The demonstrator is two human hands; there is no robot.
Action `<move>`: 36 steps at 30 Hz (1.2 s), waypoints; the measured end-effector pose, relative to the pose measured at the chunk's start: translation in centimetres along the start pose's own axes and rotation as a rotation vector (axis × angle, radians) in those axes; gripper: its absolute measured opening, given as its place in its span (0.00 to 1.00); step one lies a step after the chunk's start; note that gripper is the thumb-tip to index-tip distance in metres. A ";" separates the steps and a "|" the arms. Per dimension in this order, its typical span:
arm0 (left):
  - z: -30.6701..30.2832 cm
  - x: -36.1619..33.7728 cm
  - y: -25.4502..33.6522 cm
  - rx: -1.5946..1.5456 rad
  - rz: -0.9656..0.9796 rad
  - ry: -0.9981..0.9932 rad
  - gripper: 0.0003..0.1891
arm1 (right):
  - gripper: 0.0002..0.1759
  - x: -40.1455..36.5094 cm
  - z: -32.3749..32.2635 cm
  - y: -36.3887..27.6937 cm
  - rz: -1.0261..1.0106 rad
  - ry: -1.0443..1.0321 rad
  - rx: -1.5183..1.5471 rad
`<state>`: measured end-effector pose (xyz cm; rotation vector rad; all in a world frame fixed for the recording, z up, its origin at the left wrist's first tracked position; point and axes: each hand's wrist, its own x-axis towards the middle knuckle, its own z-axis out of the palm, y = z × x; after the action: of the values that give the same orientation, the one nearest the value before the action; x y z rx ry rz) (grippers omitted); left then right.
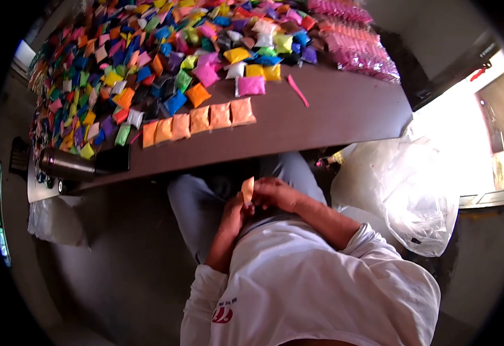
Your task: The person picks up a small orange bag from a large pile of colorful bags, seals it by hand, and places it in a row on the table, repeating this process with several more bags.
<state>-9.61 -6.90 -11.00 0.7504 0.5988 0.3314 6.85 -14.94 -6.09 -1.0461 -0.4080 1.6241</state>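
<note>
Over my lap, below the table edge, my left hand [237, 209] is closed on a small orange packet [248, 189], which stands upright between the hands. My right hand [269, 193] is beside the packet at its right, with fingers curled; whether they grip it is too small to tell. On the brown table [332, 115] above the hands lies a row of several orange packets [200, 119], side by side near the front edge. A pink packet [250, 85] lies just behind the row, and a pink strip [298, 91] lies to its right.
A large heap of coloured packets [165, 57] covers the table's left and back. Bundled pink packets [358, 52] lie at the back right. A metal bottle [67, 164] lies at the front left. A clear plastic bag [401, 190] hangs at the right.
</note>
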 end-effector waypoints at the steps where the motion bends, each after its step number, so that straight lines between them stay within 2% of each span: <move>1: 0.6 -0.4 0.5 0.116 0.002 0.032 0.21 | 0.15 -0.2 0.4 0.3 -0.040 0.070 -0.125; 5: 1.2 -0.7 0.7 0.404 -0.004 0.098 0.24 | 0.15 -0.7 1.2 0.7 -0.157 0.239 -0.256; 7: 0.6 -0.7 0.5 0.427 0.019 0.068 0.24 | 0.15 -1.1 1.1 0.1 -0.253 0.311 -0.547; 8: 0.1 -0.5 0.2 0.381 -0.015 0.003 0.22 | 0.13 -1.4 1.0 -0.3 -0.352 0.341 -0.684; 9: -0.2 -0.4 0.2 0.334 -0.049 -0.061 0.21 | 0.13 -2.0 1.5 -1.4 -0.358 0.335 -0.687; 11: -0.2 -0.2 0.0 0.274 -0.061 -0.055 0.19 | 0.10 -3.5 2.7 -4.6 -0.557 0.344 -0.537; 13: -0.4 0.2 -0.5 0.118 -0.079 -0.028 0.17 | 0.09 -3.6 2.3 -8.5 -0.741 0.395 -0.669; 15: 0.2 0.1 0.0 0.122 -0.120 -0.001 0.17 | 0.11 -2.4 -0.5 -11.8 -0.672 0.555 -1.012; 20: 0.3 -0.1 0.3 0.209 -0.179 0.146 0.18 | 0.16 1.8 -3.6 -16.5 -0.671 0.548 -0.929; 26: -0.6 0.4 -0.5 0.092 -0.165 0.127 0.18 | 0.21 4.2 -3.2 -17.1 -0.570 0.541 -0.844; 28: -0.4 0.4 -0.5 0.080 -0.170 0.135 0.18 | 0.23 4.5 -2.9 -16.7 -0.554 0.656 -1.057; 32: 0.0 0.5 -0.2 0.048 -0.180 0.132 0.16 | 0.24 4.3 -1.8 -16.3 -0.603 0.797 -1.178; 34: -0.3 0.6 -0.6 0.035 -0.171 0.133 0.16 | 0.23 3.7 -1.4 -16.4 -0.558 0.895 -1.266; 36: -0.6 0.6 -0.7 0.019 -0.162 0.137 0.16 | 0.21 3.5 -1.7 -16.1 -0.587 0.848 -1.235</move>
<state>-9.40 -6.78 -12.07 0.6963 0.7886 0.2292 17.88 -6.84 3.19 -2.1076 -1.0353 0.1727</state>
